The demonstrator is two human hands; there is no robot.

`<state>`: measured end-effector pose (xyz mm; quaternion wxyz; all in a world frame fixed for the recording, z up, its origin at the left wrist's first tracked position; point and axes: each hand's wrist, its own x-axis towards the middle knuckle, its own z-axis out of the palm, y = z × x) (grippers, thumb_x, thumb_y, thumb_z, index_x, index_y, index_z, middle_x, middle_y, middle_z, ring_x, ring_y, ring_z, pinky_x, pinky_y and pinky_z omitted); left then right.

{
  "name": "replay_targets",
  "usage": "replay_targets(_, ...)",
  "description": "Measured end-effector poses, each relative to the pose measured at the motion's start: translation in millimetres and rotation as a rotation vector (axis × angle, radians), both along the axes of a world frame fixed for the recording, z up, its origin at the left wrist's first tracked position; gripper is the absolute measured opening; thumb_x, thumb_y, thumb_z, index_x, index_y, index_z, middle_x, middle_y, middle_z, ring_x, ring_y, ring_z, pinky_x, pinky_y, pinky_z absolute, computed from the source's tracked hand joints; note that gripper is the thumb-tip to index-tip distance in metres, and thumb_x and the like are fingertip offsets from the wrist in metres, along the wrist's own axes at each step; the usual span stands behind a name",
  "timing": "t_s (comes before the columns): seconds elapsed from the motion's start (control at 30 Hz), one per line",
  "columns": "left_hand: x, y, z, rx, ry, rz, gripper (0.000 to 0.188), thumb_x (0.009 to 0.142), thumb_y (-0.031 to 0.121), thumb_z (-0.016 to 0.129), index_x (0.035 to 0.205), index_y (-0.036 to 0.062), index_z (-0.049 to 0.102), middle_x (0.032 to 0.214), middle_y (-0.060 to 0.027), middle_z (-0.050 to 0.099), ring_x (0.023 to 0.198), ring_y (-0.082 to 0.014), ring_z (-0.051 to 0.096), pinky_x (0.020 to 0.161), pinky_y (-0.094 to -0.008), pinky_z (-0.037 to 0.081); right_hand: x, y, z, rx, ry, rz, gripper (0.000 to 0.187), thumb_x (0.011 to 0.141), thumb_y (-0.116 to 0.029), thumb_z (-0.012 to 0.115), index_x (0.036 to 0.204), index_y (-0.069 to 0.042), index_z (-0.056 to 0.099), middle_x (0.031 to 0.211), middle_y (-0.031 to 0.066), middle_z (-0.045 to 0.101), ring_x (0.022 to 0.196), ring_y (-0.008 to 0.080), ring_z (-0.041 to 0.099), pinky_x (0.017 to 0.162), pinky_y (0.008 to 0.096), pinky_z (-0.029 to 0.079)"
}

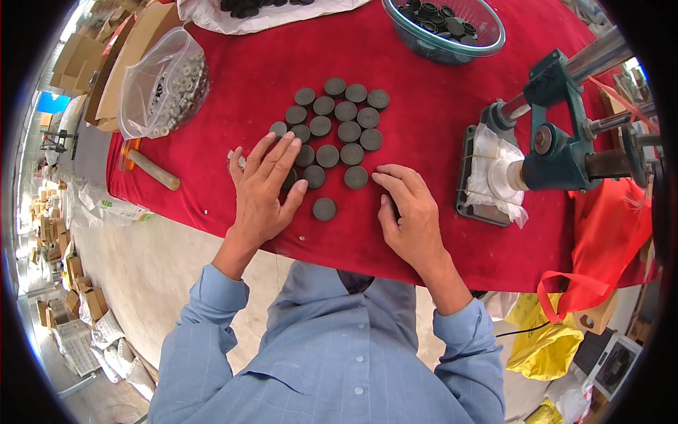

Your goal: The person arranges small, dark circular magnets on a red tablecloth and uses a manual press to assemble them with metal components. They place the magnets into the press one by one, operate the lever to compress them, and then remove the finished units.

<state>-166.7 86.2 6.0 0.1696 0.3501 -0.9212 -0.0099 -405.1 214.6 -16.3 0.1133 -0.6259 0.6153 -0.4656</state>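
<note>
We're apparently arranging round black discs (324, 209) on the red-clothed surface (247, 85), left hand (260, 189) spread over some without gripping, right hand (412, 215) half-curled, seemingly empty. Gentle nudging seems called for next.

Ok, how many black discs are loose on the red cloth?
20 discs show: one apart at the near end, one by the right hand, 18 clustered beside and beyond the left hand, which partly covers some and may hide more.
</note>
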Motion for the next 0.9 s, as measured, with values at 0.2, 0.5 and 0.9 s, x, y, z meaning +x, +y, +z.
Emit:
replay_targets(0.2, -2, 6, -5, -0.039, -0.033, -0.008, 0.066, 0.088, 0.034, 0.074, 0.148, 0.0100, 0.060, 0.152, -0.0077, 0.058, 0.142, -0.0294, 0.050, 0.121, -0.0653, 0.018, 1, 3, 0, 0.029, -0.007, -0.004, 0.035, 0.081, 0.009, 0.066, 0.116, 0.002, 0.068, 0.120, 0.0169, 0.067, 0.106, 0.0379, 0.066, 0.091, 0.0459, 0.055)
replay_targets(0.5, -2, -6, -1, -0.037, 0.098, 0.024, 0.067, 0.091, 0.030, 0.067, 0.152, 0.0066, 0.054, 0.155, -0.0120, 0.053, 0.148, -0.0350, 0.043, 0.122, -0.0554, 0.024, -1, -2, 3, -0.026, -0.019, -0.008, 0.035, 0.081, 0.010, 0.065, 0.115, 0.003, 0.068, 0.118, 0.0170, 0.067, 0.104, 0.0374, 0.066, 0.089, 0.0452, 0.056)
replay_targets(0.9, 4, -22, 4, -0.089, -0.129, 0.007, 0.066, 0.093, 0.035, 0.069, 0.150, 0.0058, 0.056, 0.154, -0.0118, 0.055, 0.146, -0.0333, 0.047, 0.121, -0.0574, 0.028, 1, 1, -1, 0.003, 0.019, -0.001, 0.037, 0.079, 0.010, 0.066, 0.115, 0.002, 0.068, 0.118, 0.0160, 0.067, 0.103, 0.0367, 0.066, 0.088, 0.0447, 0.055)
